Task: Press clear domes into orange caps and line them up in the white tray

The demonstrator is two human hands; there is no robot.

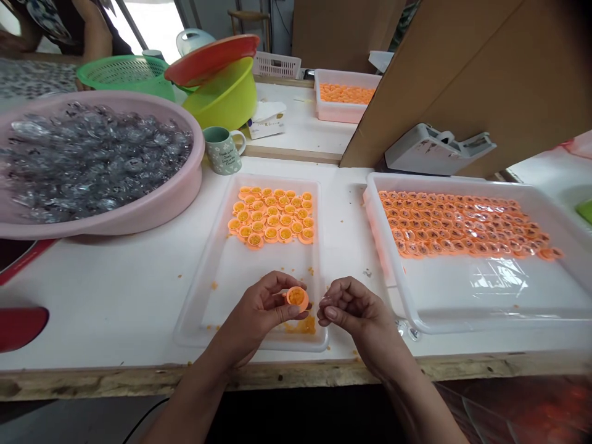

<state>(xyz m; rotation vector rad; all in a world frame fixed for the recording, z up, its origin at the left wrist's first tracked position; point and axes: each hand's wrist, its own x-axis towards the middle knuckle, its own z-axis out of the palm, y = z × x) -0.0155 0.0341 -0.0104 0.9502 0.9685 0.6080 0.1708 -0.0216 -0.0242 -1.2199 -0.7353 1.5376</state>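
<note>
We hold a small orange cup (296, 297), filled with yellow-orange bits, upright or slightly tilted towards us, over the near part of a shallow white tray (215, 290); our left hand (259, 313) is closed round it, thumb in front and fingers behind; our right hand (359, 314) is at three o'clock from the cup, apart from it, with fingers curled and tips drawn together; a faint clear glint shows at those tips, though we cannot tell whether they grip anything.

Taking the held cup as the centre of our clock, rows of filled orange cups (272, 219) sit in the tray at twelve; an orange wet patch (303, 325) lies in it at six; a larger white tray (448, 293) stands between two and three, with close rows of clear-topped orange cups (453, 222) along its far side; two small clear pieces (414, 334) lie on the worktop (139, 296) between three and four, just beside that tray; at ten we see a pink basin (187, 188) heaped with clear plastic pieces (102, 163); at eleven, a green mug (223, 151); between one and two, a tape dispenser (428, 151).
</note>
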